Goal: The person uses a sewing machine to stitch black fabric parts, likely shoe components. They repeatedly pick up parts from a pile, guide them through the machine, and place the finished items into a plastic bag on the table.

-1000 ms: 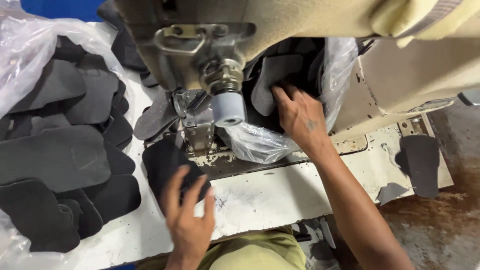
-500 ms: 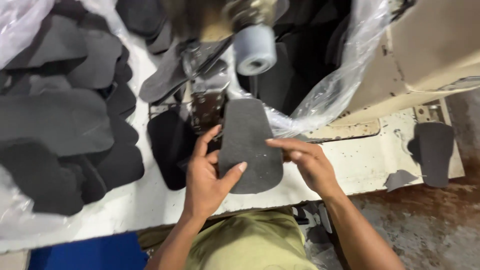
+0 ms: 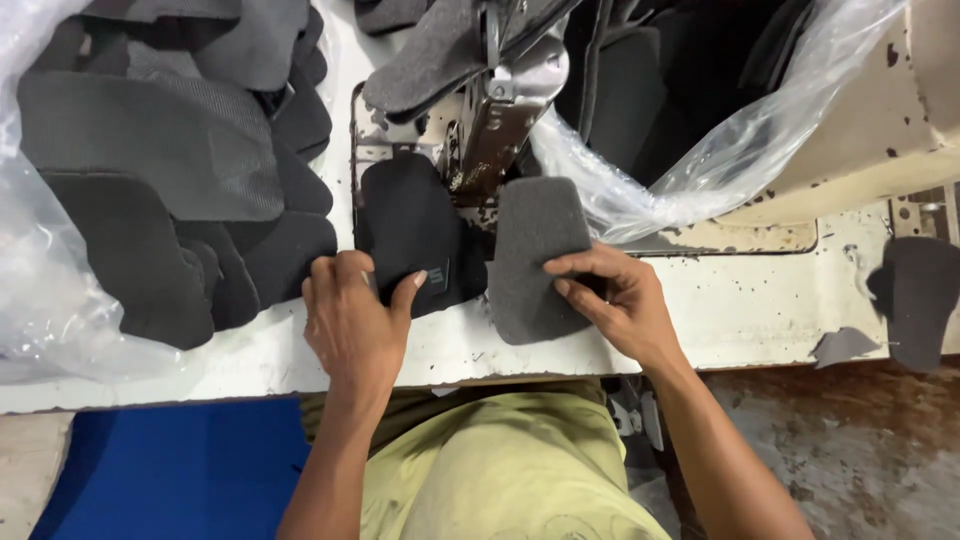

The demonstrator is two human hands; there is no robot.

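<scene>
Grey foam-backed fabric pad [image 3: 535, 255] lies flat on the white bench [image 3: 740, 310], just right of the sewing machine's metal presser assembly [image 3: 495, 125]. Right hand [image 3: 620, 305] is on the pad's right edge: fingers [image 3: 580, 265] spread across the top, thumb along the lower edge, holding it against the bench. Left hand [image 3: 355, 320] sits on a darker black pad [image 3: 410, 225] lying just left of the grey one, the two pads touching or nearly so; its fingers are curled over the near edge, thumb pinching from the right side. Black pad's far end reaches up beside the needle plate. Stack of dark cut pieces [image 3: 170, 180] on clear plastic sheeting [image 3: 40, 300] fills the left of the bench, near the left hand but apart from it. Clear plastic bag [image 3: 720, 150] with more dark pieces sits behind the machine at right. One loose dark piece [image 3: 915, 295] lies at the bench's far right edge, well apart from both hands.
</scene>
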